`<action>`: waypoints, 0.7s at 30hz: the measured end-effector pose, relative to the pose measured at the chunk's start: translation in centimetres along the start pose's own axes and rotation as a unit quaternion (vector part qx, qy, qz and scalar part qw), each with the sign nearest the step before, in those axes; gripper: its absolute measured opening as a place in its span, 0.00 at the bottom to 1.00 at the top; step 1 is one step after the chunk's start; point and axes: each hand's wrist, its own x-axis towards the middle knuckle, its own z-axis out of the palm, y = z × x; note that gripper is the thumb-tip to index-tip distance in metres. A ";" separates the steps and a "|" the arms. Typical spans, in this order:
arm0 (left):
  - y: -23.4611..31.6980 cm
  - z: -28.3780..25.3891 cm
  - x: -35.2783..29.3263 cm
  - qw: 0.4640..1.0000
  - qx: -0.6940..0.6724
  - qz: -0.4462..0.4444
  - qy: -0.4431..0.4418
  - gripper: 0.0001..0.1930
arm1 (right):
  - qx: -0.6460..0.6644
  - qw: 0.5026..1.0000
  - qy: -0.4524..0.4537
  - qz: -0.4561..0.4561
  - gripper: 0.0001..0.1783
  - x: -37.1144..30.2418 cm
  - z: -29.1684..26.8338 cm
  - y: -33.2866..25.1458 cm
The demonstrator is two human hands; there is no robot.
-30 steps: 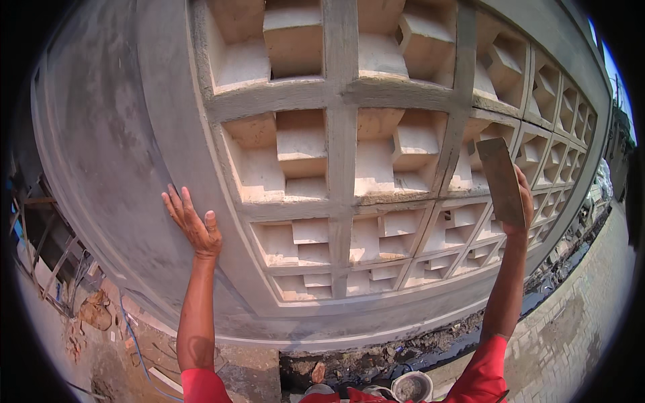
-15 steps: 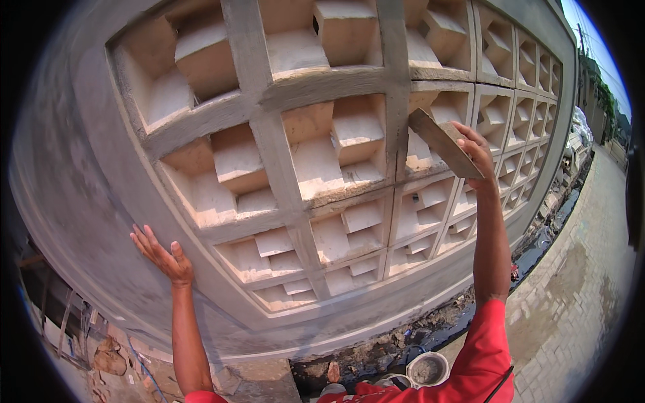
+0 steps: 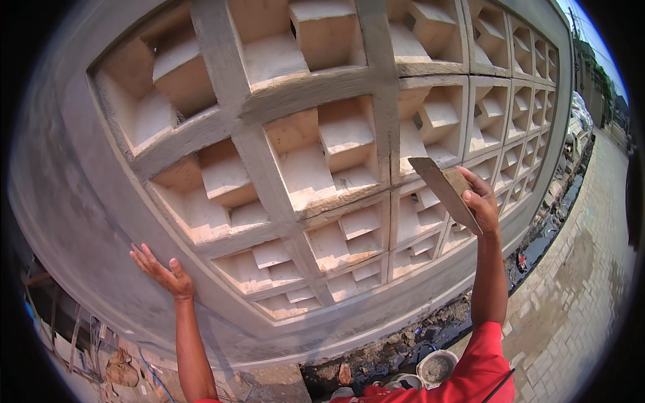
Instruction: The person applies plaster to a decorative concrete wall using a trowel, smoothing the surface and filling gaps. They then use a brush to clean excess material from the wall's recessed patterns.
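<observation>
My right hand grips a flat, grey, rectangular plastering trowel, fingers wrapped round the handle side. The trowel is tilted, its far end up and left, in front of the lattice of pale ventilation blocks. I cannot tell whether its edge touches the grey mortar strips between the blocks. My left hand is raised beside the smooth grey plastered wall, left of the lattice. Its fingers are apart and nothing is in it; contact with the wall is unclear.
Below the wall runs a ditch with dark water and rubble. A bucket of grey mix stands near my body. Paved ground stretches along the right. Lower left lie a brown sack, wooden pieces and a blue hose.
My right hand has lowered the trowel along the lattice, and the trowel now leans more steeply. My left hand stays raised by the wall. The view has shifted slightly.
</observation>
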 end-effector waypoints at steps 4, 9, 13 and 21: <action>-0.4 -0.3 -0.1 1.000 0.006 0.005 -0.006 0.37 | -0.327 0.924 -0.030 -0.198 0.38 -0.5 3.2 -2.1; -0.2 -0.4 0.0 1.000 -0.003 0.000 -0.007 0.37 | -0.528 0.758 -0.011 -0.383 0.36 2.8 5.4 -2.4; 0.1 -0.3 0.0 1.000 -0.006 0.000 -0.004 0.37 | -0.582 0.707 0.013 -0.401 0.35 3.9 5.6 -1.4; 0.2 -0.5 0.1 1.000 -0.006 0.006 -0.003 0.36 | -0.602 0.732 0.004 -0.319 0.35 -1.3 4.7 1.1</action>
